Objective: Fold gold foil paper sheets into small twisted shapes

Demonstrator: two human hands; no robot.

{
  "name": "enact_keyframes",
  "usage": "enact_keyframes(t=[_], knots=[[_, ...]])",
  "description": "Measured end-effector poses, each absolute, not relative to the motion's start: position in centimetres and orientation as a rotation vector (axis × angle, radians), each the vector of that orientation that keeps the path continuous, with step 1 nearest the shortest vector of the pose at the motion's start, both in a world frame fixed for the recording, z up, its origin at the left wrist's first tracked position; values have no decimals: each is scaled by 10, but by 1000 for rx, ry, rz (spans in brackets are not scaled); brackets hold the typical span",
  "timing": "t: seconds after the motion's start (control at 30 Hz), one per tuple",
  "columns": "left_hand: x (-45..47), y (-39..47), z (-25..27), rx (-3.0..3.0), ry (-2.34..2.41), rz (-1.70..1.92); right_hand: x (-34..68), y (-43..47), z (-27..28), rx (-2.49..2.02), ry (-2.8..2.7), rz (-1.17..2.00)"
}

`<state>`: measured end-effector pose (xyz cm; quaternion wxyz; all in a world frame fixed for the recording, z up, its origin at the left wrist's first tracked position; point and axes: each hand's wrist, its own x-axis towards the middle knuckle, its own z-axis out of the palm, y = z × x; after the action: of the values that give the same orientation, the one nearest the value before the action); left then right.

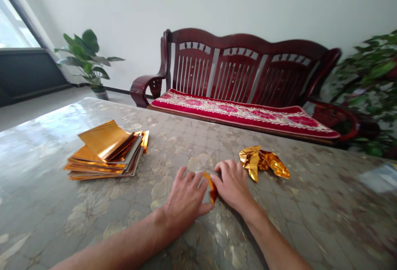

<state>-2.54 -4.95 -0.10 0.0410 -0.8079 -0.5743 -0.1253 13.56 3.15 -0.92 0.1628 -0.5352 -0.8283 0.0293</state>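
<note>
A small piece of gold foil paper lies between my hands at the middle of the table, partly covered by fingers. My left hand grips its left side, thumb low and fingers bent over it. On the other side, my right hand presses the paper with its thumb, the other fingers curled forward. A stack of gold foil sheets with grey edges rests to the left, its top sheets askew and bent. Just beyond my right hand lie several folded gold foil pieces, in a loose heap.
The table has a glossy, floral-patterned cover. A blurred clear plastic item lies at its right edge. Behind stands a dark red wooden bench with a red floral seat cover. Potted plants flank it.
</note>
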Motion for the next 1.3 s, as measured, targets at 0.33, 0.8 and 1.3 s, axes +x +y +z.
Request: enact_keyframes(t=[0.33, 0.8, 1.3], knots=[[-29, -49, 6, -2516, -1778, -392, 164, 47, -4, -1310, -2440, 452], [-39, -45, 9, -2573, -1845, -475, 159, 20, -1, -1134, -2437, 413], [-21, -40, -2, -2540, -1774, -547, 160, 16, -6, -1147, -2397, 364]])
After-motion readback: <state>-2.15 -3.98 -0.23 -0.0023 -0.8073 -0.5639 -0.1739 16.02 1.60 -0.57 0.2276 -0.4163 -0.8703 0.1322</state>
